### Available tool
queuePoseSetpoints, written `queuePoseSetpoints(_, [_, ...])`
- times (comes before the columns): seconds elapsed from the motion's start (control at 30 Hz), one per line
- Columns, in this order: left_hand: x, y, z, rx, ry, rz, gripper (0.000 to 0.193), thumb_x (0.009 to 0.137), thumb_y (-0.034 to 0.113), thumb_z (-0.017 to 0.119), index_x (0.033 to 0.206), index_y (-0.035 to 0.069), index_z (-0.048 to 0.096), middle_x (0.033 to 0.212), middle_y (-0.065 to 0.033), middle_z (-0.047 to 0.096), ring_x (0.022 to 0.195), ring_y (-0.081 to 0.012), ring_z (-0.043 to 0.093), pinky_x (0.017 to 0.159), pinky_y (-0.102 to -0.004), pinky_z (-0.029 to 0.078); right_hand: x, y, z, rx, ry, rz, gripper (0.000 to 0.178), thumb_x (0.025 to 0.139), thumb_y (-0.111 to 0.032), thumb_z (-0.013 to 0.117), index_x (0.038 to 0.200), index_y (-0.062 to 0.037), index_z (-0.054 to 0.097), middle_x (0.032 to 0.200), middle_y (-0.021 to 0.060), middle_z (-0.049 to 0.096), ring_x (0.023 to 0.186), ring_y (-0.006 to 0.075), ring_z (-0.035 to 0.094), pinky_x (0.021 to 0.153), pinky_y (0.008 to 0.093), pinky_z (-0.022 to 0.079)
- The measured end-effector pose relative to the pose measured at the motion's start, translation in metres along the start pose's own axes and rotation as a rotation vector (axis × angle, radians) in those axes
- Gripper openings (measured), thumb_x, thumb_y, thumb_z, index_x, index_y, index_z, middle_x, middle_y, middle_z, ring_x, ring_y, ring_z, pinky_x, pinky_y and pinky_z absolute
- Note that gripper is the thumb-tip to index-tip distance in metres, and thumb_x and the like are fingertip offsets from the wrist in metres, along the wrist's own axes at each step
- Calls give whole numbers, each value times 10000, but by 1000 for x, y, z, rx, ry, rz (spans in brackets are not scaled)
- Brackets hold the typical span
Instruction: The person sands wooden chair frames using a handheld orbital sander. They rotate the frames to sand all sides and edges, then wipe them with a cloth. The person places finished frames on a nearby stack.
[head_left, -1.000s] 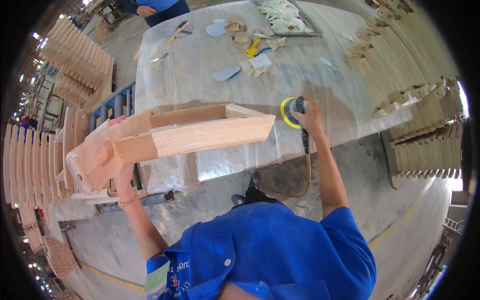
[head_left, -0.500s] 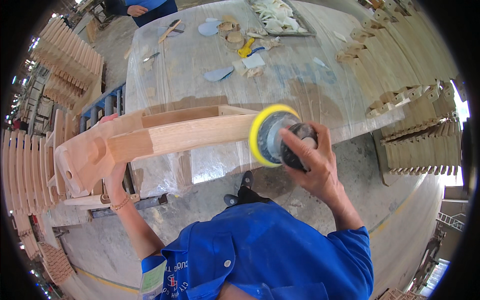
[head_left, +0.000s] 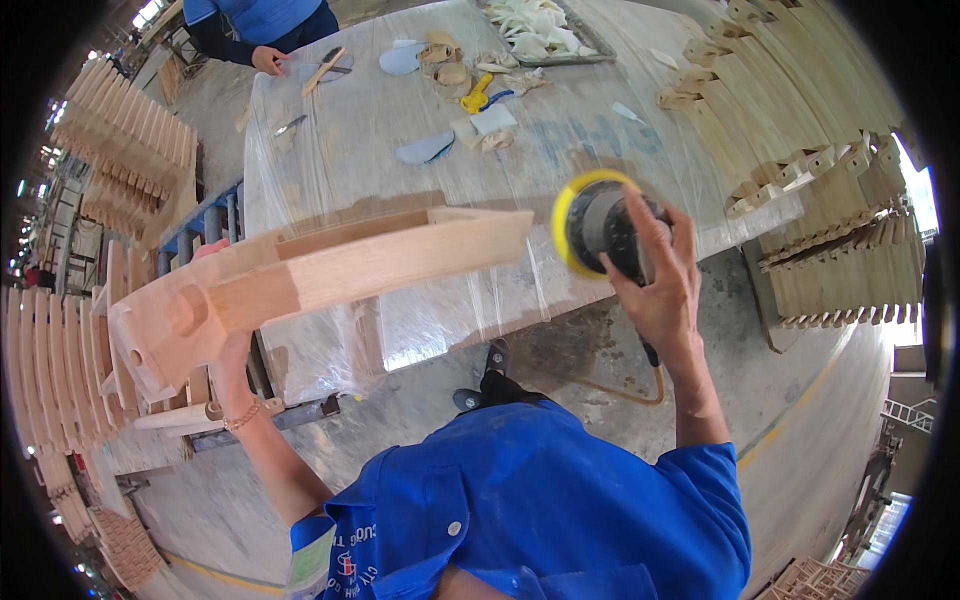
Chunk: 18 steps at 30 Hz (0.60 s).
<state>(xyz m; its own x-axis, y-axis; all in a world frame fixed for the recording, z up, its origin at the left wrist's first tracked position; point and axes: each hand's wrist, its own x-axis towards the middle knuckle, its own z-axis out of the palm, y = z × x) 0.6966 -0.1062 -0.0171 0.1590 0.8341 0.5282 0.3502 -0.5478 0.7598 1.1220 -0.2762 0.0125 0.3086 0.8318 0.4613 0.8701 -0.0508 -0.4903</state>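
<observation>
Holding the wooden frame (head_left: 390,268) over the counter (head_left: 340,168) with left hand (head_left: 233,365) clasped round its broad end, probably to leave the far end exposed, and gripping the sander (head_left: 597,218) just beside that end in curled fingers of the right hand (head_left: 668,288).

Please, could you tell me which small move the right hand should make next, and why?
Probably the right hand should bring the sander slightly left, to meet the right end of the frame. The sander's yellow pad faces that end but appears apart from it, while the left hand holds the frame near its other end.
</observation>
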Motion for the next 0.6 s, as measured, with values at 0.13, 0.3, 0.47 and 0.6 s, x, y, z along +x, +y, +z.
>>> queuePoseSetpoints(0.13, [-1,4,-2,42,-17,-29,655,763,98,815,1336,40,503,1339,-92,538,1255,-206,508,1111,-373,373,1,-7,-5,108,-23,-152,863,650,15,811,1407,-305,545,1287,199,485,1149,369,564,889,452,537])
queuePoseSetpoints(0.3, [-1,6,-1,81,-55,-30,669,772,107,811,1356,47,491,1336,-88,542,1246,-202,510,1100,-368,384,25,-28,18,160,-113,-282,792,680,8,809,1384,-276,583,1211,171,507,1095,364,578,886,413,532])
queuePoseSetpoints(0.47, [4,0,3,66,-5,-21,673,782,133,806,1364,31,483,1314,-91,548,1230,-210,513,1083,-368,397,63,-31,35,238,6,-281,798,687,-42,830,1392,-310,571,1208,163,516,1102,347,571,862,409,547])
queuePoseSetpoints(0.6, [5,-2,2,61,-20,9,680,793,177,810,1364,18,478,1317,-96,540,1233,-219,508,1078,-373,399,59,-34,32,194,16,-312,783,683,-42,828,1366,-335,581,1192,167,515,1043,335,597,844,394,565])
